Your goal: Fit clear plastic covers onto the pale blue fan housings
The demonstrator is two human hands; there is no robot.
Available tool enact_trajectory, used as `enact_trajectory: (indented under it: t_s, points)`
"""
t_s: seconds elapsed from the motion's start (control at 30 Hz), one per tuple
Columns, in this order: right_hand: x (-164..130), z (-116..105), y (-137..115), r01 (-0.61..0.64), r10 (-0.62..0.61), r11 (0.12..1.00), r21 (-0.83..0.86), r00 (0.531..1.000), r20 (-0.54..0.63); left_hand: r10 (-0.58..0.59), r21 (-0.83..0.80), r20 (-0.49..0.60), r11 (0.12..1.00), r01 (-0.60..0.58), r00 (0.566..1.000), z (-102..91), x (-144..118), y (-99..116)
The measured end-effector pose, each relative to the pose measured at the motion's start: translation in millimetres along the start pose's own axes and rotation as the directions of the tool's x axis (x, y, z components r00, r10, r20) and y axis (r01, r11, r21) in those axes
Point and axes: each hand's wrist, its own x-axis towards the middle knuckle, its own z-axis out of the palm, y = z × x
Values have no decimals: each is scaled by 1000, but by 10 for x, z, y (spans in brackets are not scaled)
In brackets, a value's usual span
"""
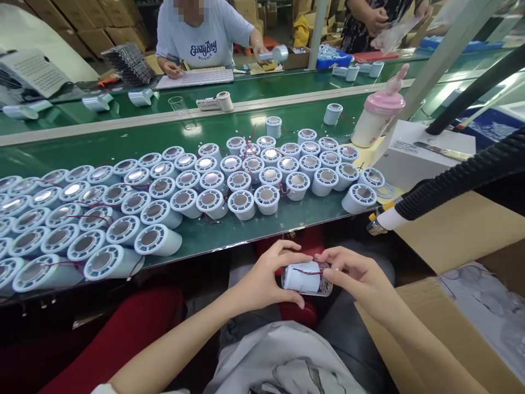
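Above my lap, my left hand (273, 276) grips a light blue cylindrical motor housing (303, 278) that lies sideways in a clear plastic cover (327, 285). A dark red wire (307, 272) runs along the housing's side. At the right end, my right hand (348, 271) pinches with thumb and fingertips near the wire and the cover's edge; the wire's tip is partly hidden there. Beyond my hands, on the green bench, stand many similar blue housings (266, 200) with round metal discs on top and thin red wires.
The bench's front edge (241, 241) lies just past my hands. At right are a black flexible hose (451, 175), a white box (426, 150), a pink-lidded bottle (377, 117) and an open carton (447, 317). Across the bench, a person (205, 33) holds a blue handheld part (274, 53).
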Motion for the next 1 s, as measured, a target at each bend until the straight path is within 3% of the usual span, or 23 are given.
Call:
enact_trajectory:
  t_s: [0.1, 0.17, 0.27, 0.33, 0.4, 0.47, 0.6, 1.0]
  points:
    - [32, -21, 8, -91, 96, 980, 174, 995, -16, -66, -224, 79, 971, 83, 995, 9, -20, 42]
    - [19, -35, 17, -69, 67, 977, 203, 998, 18, -142, -361, 107, 917, 171, 984, 19, -34, 78]
    - [-56, -50, 38, 95, -89, 993, -77, 993, 76, -204, -505, 117, 831, 235, 972, 26, -51, 109]
    - [-118, -58, 50, 167, -147, 945, -281, 985, 90, -207, -551, 140, 796, 249, 968, 16, -58, 123]
    - [-164, -67, 53, 172, -152, 935, -310, 984, 90, -210, -529, 181, 803, 275, 961, -7, -65, 144]
    - [-187, -78, 43, 134, -112, 965, -224, 988, 108, -213, -463, 197, 840, 282, 957, -34, -71, 175]
    - [-194, -98, 5, 58, -46, 994, -91, 991, 126, -164, -368, 167, 904, 216, 972, -67, -86, 242]
    - [-189, -69, -17, -139, 104, 975, 174, 975, 195, -56, -269, 135, 959, 91, 989, -80, -95, 282]
